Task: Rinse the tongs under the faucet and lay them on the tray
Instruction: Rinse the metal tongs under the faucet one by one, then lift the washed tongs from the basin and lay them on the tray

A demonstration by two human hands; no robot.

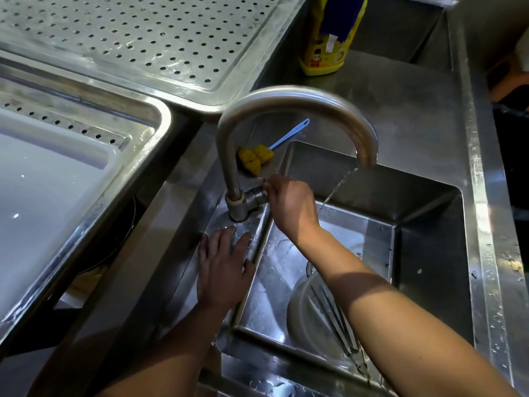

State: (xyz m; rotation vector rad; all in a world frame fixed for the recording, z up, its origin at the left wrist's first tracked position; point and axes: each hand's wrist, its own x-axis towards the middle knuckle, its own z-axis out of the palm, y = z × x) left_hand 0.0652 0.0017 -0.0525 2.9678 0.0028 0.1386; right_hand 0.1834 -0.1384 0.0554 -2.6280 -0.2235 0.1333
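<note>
The tongs lie across a white plate in the sink, lower right of centre. Above, the right hand has its grip clamped on the faucet handle, and water runs. The left hand rests flat on the sink's rim, fingers straight and apart.

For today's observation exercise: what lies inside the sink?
A pale plate sits on the floor of the sink, with metal tongs lying across it. The right forearm hides part of the plate and the drain.
</note>
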